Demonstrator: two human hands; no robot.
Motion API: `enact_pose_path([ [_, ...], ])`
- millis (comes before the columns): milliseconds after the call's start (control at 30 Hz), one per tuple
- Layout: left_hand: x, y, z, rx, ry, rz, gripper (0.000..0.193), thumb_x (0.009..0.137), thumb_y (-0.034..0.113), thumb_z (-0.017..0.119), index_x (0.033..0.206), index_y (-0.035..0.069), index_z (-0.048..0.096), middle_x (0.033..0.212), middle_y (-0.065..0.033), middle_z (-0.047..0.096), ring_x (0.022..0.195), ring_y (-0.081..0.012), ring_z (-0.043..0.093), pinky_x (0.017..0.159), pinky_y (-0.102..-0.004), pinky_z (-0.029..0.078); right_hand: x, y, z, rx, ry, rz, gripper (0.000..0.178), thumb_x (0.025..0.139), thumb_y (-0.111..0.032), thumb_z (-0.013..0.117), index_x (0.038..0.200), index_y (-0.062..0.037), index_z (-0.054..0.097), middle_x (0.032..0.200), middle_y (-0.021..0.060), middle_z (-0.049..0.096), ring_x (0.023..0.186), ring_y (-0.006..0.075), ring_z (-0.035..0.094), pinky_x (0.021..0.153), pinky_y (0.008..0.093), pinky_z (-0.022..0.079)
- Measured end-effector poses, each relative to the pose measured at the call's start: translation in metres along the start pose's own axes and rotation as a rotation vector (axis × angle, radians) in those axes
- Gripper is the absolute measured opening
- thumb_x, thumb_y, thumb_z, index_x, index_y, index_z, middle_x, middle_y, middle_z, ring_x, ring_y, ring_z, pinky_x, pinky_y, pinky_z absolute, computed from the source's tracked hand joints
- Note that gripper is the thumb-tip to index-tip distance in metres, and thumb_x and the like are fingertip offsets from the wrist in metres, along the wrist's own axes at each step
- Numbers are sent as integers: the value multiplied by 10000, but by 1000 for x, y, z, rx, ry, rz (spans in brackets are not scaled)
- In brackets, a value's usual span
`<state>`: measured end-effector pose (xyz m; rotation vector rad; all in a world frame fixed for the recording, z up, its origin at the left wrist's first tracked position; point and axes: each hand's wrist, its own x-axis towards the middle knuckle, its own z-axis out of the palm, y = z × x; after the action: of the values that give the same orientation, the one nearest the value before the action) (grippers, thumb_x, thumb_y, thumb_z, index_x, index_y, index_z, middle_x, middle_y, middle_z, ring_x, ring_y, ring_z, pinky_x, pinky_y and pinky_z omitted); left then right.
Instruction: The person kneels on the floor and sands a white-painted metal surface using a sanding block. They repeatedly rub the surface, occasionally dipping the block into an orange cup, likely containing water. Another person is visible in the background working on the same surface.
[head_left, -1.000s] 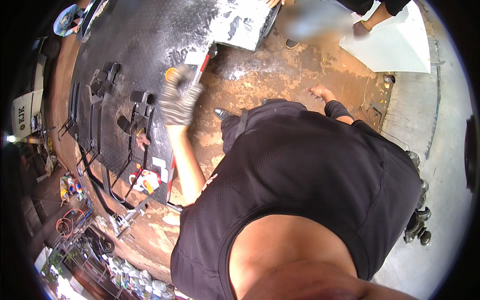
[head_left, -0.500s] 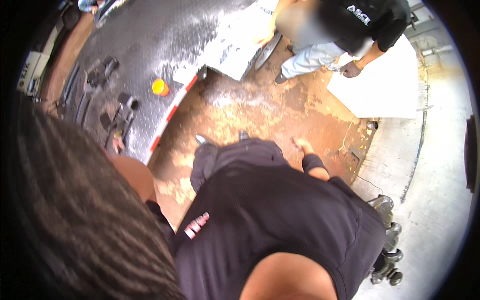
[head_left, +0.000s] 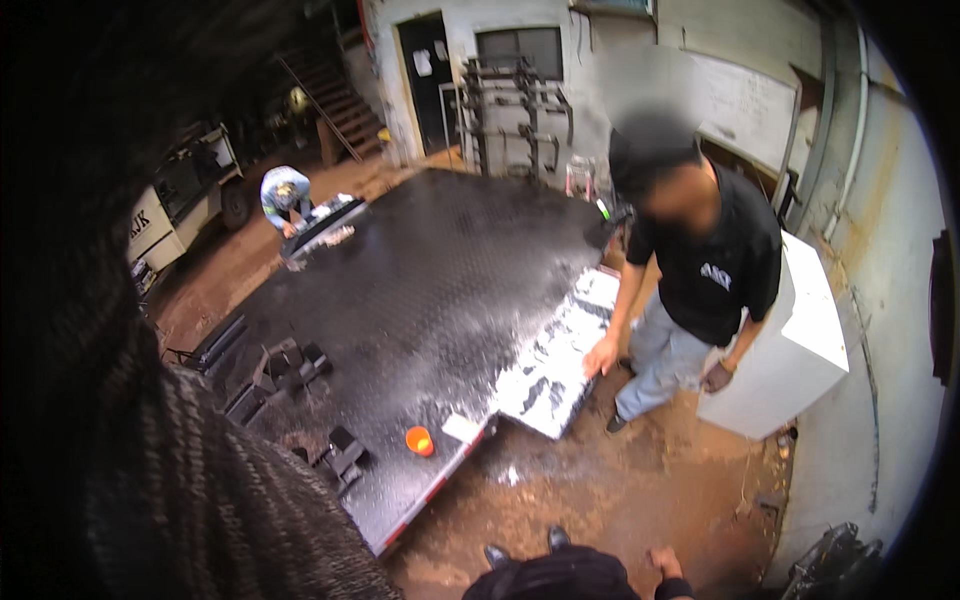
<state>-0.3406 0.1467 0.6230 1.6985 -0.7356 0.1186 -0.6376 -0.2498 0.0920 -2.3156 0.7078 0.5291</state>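
My right hand (head_left: 662,562) hangs low at my right side, over the brown floor. Its fingers look loosely apart, with nothing seen in them. No part of my left hand shows; dark, textured strands (head_left: 230,490) cover the left side of the view. In front of me is a large black tread-plate platform (head_left: 400,270) with a red-and-white striped edge. An orange cup (head_left: 419,441) stands near that edge, beside a pale flat piece (head_left: 461,428). Black metal brackets (head_left: 345,455) lie left of the cup.
A co-worker (head_left: 705,260) in a black shirt stands at right, one hand by a white-smeared panel (head_left: 550,385). Behind them is a white box (head_left: 775,385). Another person (head_left: 284,195) bends over the platform's far left corner. A metal rack (head_left: 510,120) stands behind.
The view has tilted up from my torso and the floor to the wider workshop. The co-worker's head and a second person now show. My right hand stays low at my side.
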Motion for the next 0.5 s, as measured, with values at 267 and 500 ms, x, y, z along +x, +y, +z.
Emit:
enact_pose_path([
  [267, 47, -18, -67, 19, 92, 335, 651, 833, 296, 767, 1328, -51, 526, 1273, -213, 617, 1198, -345, 606, 1060, -483, 478, -73, -42, 11, 706, 269, 503, 228, 900, -127, 538, 899, -18, 739, 813, 114, 722, 661, 191, 681, 572, 359, 551],
  [500, 129, 68, -105, 31, 335, 933, 638, 855, 304, 746, 1331, -56, 519, 1281, -226, 611, 1208, -354, 601, 1069, -495, 469, -78, -30, 23, 319, 523, 190, 285, 846, -279, 637, 871, -7, 718, 793, 177, 710, 710, 236, 688, 685, 404, 544],
])
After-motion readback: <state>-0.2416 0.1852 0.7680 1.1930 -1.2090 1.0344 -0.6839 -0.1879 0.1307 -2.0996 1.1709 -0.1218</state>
